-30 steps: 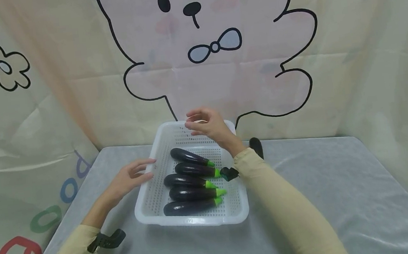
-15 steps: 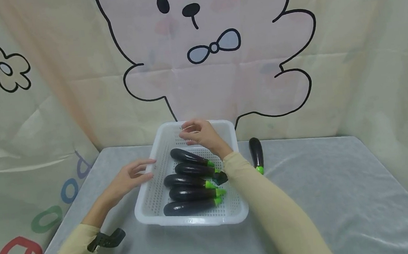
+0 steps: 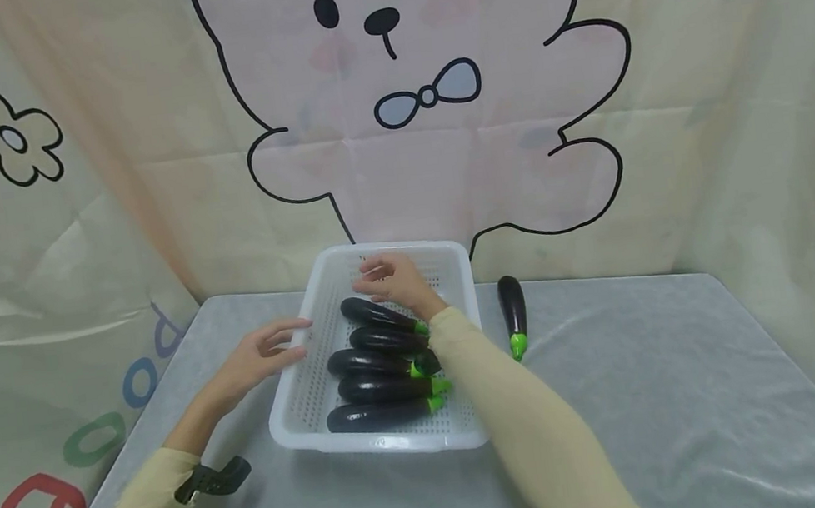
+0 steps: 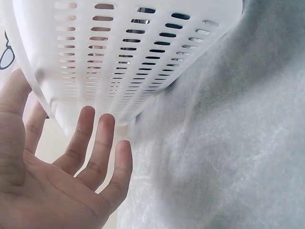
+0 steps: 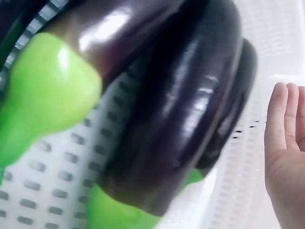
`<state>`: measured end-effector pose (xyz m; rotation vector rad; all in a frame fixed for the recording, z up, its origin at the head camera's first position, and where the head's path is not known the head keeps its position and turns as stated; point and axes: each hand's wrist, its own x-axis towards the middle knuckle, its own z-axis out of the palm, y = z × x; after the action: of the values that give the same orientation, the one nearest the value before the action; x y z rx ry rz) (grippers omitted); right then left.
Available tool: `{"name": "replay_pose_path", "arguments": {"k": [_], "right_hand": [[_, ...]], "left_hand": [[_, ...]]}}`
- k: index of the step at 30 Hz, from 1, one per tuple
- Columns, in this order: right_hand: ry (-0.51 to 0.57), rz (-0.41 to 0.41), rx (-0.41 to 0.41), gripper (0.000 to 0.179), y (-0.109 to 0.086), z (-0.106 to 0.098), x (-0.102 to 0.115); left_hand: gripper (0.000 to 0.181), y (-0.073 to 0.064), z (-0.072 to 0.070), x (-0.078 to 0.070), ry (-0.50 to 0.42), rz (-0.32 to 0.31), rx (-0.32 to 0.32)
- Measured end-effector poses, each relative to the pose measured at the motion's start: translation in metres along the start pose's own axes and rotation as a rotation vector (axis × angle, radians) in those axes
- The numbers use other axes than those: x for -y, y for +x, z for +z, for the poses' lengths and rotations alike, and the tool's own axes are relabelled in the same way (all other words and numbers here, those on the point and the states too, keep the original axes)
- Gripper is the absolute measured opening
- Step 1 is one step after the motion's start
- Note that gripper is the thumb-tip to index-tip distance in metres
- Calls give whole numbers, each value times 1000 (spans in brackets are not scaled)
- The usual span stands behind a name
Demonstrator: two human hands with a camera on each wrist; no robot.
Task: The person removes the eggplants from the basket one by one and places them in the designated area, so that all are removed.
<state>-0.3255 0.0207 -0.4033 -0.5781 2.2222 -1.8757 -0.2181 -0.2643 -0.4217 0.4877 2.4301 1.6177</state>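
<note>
Several dark purple eggplants with bright green stem ends lie side by side in a white perforated plastic basket. My left hand is at the basket's left side, fingers spread and relaxed; in the left wrist view, fingertips show beside the slotted wall. Over the far half of the basket hovers my right hand, just beyond the farthest eggplant. Its fingers look nearly straight in the right wrist view and hold nothing. One more eggplant lies on the table, right of the basket.
A grey cloth covers the table. Behind it hangs a pale curtain with a cartoon bear, close to the basket's far rim. A black strap-like device sits on the left wrist.
My right hand has moved left and nearer, down over the basket, and its arm has uncovered the eggplant on the table. The left hand, basket and eggplants have stayed put.
</note>
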Motion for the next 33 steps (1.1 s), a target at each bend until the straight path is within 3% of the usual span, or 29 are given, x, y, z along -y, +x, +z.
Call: {"name": "replay_pose_path", "arguments": {"k": [9,23,33], "right_hand": [[-172,93,-28,58,-3,1,-23],[-193,117,-11,65,2,7,-32],[-210,105,35,44,4,6,-36]], "left_hand": [[52,0,0,-3,9,-29,1],[51,2,-2,-3,16,-42,1],[52,1,-1,-5,32,-59,-4]]}}
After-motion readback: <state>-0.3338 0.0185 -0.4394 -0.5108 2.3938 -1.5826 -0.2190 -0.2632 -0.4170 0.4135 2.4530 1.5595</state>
